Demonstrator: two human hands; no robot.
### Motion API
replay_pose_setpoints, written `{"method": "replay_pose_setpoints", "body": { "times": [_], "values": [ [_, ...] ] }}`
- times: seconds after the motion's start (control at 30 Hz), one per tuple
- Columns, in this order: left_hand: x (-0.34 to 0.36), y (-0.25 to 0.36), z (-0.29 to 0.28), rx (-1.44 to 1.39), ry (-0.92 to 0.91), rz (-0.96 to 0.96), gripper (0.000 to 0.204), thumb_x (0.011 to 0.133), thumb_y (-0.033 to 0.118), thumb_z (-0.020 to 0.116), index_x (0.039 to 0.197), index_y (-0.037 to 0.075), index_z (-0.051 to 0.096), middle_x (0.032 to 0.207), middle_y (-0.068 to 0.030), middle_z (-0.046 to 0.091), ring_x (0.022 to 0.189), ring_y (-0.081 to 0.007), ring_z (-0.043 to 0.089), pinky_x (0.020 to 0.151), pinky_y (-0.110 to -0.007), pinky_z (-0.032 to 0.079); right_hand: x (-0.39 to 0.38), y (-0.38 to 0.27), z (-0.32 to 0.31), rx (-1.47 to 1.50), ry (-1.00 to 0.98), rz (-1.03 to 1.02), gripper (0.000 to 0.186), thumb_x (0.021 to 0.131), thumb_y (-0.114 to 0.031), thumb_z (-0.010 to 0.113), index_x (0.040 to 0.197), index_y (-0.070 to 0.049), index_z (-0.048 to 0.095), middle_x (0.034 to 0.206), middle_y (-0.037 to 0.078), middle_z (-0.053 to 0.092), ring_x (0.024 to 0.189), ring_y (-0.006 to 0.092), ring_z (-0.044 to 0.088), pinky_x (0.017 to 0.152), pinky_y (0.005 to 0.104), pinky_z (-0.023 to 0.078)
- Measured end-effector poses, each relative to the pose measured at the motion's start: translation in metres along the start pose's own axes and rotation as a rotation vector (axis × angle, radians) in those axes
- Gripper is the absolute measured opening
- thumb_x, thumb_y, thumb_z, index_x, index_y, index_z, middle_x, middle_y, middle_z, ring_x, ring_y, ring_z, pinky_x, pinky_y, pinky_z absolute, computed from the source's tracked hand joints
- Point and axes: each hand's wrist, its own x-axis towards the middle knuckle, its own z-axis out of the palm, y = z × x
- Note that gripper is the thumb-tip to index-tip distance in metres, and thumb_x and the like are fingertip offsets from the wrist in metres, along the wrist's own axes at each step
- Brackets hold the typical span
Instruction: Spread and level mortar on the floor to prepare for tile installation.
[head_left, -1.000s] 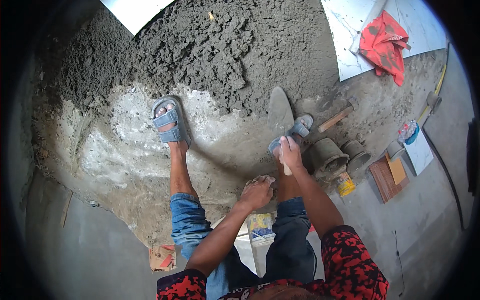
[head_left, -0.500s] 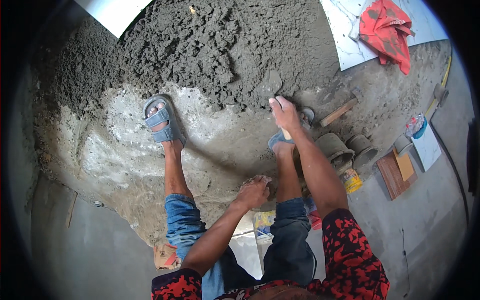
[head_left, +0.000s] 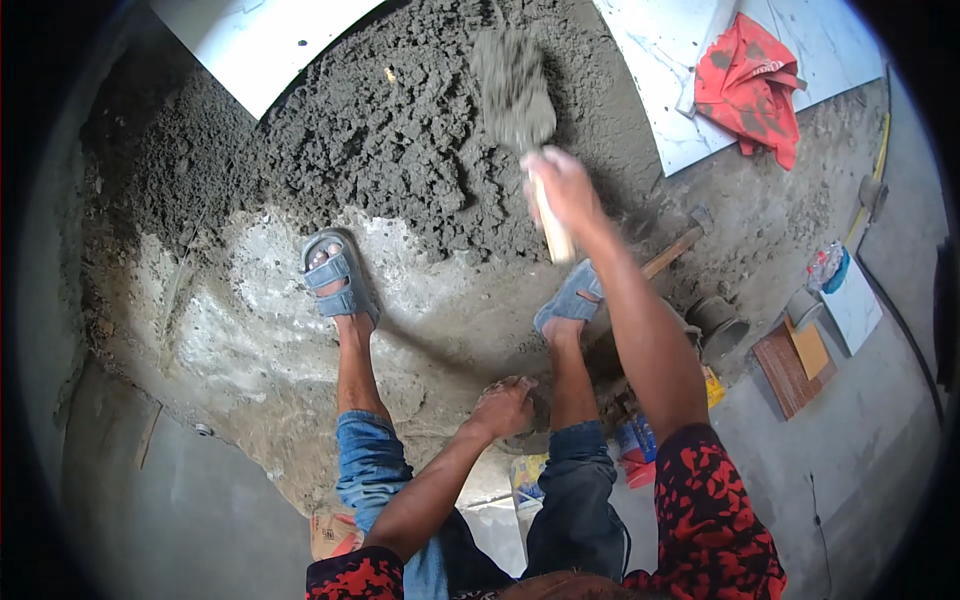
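Note:
My right hand (head_left: 568,192) is closed around the pale wooden handle of a trowel (head_left: 551,222). The trowel's blade points away from me over the wet grey mortar (head_left: 400,130) and carries a heap of mortar, slightly smeared by motion. My left hand (head_left: 503,407) hangs between my legs near the right knee, fingers curled, with nothing visible in it. Its fingertips are partly hidden.
White marbled tiles (head_left: 650,80) border the mortar at the right, another tile (head_left: 260,45) at the left. A red cloth (head_left: 745,95) lies on the right one. A wooden-handled hammer (head_left: 675,250), dark buckets (head_left: 716,325) and tile pieces (head_left: 790,372) lie to the right.
My right hand has moved forward and slightly left, and the trowel's blade now has mortar on it. My left hand has barely moved; the view has shifted a little.

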Motion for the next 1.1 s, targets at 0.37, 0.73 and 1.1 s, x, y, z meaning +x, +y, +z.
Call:
{"method": "replay_pose_setpoints", "body": {
  "times": [0.37,0.73,1.1],
  "values": [
    [-0.008,0.008,-0.021,-0.027,0.027,0.006,0.044,0.085,0.023,0.047,0.127,0.009,0.046,0.131,-0.0178,0.045,0.122,-0.0362,0.042,0.102,-0.048,0.033,-0.002,0.006,-0.022,-0.377,0.187,-0.026,0.035,0.091,-0.032,0.048,0.105,0.0,0.05,0.071,0.018,0.061,0.059,0.0292,0.062,0.052,0.0414,0.049],
    [-0.006,0.002,-0.018,-0.017,0.135,0.076,0.041,0.084,0.019,0.046,0.123,0.007,0.049,0.121,-0.0193,0.051,0.113,-0.035,0.05,0.097,-0.046,0.038,0.129,-0.073,-0.119,-1.292,0.398,-0.379,0.047,0.093,-0.044,0.032,0.109,-0.003,0.049,0.102,0.029,0.059,0.098,0.0448,0.055,0.085,0.0513,0.041],
    [-0.009,0.001,-0.025,-0.097,0.088,0.032,0.042,0.086,0.021,0.046,0.126,0.008,0.047,0.131,-0.0169,0.045,0.123,-0.0342,0.041,0.103,-0.045,0.032,0.117,-0.089,-0.063,-0.629,0.269,-0.037,0.044,0.095,-0.04,0.03,0.105,-0.002,0.049,0.09,0.025,0.063,0.083,0.0406,0.061,0.078,0.0507,0.045]
  ]
}}
